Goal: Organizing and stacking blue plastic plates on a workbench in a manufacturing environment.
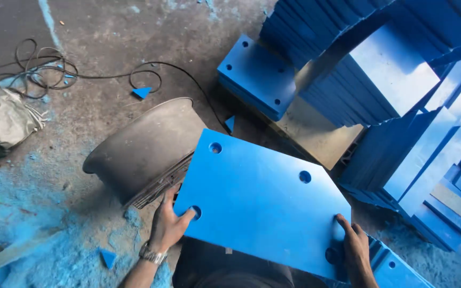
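Blue panel (265, 200), flat and drilled with a hole near each corner, held level above the lap. Left hand (167, 224) closes its grip on the near-left edge, thumb by a hole; right hand (354, 249) clamps the near-right corner. Below: dusty concrete floor (108, 64), grey metal basin (145, 146) just left, stacked blue panels (401, 90) crowding the right.

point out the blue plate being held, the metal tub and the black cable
blue plate (262, 197), head view, middle of its top face
metal tub (140, 146), head view, its dark outer wall
black cable (150, 72), head view, loop on the floor
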